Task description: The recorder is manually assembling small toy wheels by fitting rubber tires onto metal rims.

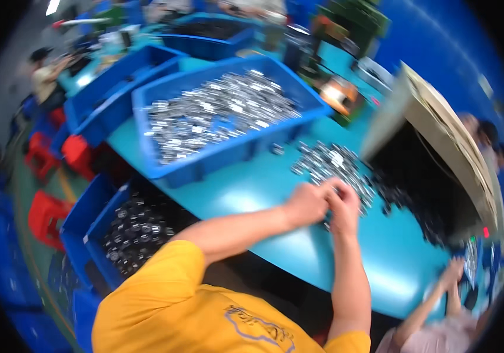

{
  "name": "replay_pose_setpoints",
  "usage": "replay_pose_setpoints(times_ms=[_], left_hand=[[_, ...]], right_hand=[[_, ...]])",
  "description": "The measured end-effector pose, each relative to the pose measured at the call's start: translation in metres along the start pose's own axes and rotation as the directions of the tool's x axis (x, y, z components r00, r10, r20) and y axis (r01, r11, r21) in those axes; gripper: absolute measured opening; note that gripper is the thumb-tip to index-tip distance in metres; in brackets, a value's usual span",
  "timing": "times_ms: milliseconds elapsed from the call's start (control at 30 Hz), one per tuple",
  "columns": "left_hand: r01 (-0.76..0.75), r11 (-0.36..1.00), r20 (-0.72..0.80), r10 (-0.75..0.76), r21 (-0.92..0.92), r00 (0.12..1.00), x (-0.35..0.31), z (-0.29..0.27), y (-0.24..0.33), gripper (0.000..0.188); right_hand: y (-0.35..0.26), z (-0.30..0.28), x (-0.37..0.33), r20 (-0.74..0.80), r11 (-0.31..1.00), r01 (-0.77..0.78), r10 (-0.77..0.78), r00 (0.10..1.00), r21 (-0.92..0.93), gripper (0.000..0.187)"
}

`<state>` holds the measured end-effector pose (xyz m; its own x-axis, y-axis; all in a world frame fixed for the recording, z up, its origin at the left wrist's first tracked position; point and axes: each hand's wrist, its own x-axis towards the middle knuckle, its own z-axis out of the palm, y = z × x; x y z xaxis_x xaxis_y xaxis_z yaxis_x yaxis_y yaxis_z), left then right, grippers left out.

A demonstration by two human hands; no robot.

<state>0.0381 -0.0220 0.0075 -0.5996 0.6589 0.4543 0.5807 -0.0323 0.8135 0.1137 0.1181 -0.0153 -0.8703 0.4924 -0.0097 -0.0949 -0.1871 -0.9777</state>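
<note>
My left hand [306,203] and my right hand [345,206] meet fingertip to fingertip on the teal table [246,194]. They are at the near edge of a loose pile of small shiny metal parts [329,163]. The fingers of both hands are curled in toward each other. Blur hides whether a part sits between them. A large blue bin [205,159], heaped with the same kind of silver parts [216,112], stands just beyond and left of my hands.
An open cardboard box [434,153] with a dark inside lies at the right. A blue bin of darker round parts [134,232] sits low at the left, beside red stools [46,215]. Another person's hands [452,276] work at lower right. More blue bins stand behind.
</note>
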Motion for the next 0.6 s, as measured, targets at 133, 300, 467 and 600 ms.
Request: replay_pose_setpoints(times_ms=[133,300,467,600], left_hand=[[0.007,0.99,0.075,0.004,-0.14,0.997,0.003,0.0,-0.009,0.047],[-0.052,0.966,0.046,0.065,-0.254,0.997,0.003,-0.003,-0.01,0.047],[-0.063,0.982,-0.004,0.063,-0.176,0.998,0.003,0.005,-0.009,0.039],[0.01,0.996,-0.023,-0.012,-0.085,1.0,0.002,-0.002,-0.009,0.039]], right_hand=[[-0.007,-0.006,0.003,0.076,0.99,-0.065,0.055,0.996,0.129,0.021],[-0.002,-0.006,0.0,0.052,0.997,0.004,-0.008,0.999,0.079,0.021],[0.014,-0.013,0.011,-0.065,0.959,0.189,-0.206,0.976,-0.209,0.017],[0.002,0.005,0.004,-0.049,0.989,0.074,-0.081,0.996,-0.13,0.015]])
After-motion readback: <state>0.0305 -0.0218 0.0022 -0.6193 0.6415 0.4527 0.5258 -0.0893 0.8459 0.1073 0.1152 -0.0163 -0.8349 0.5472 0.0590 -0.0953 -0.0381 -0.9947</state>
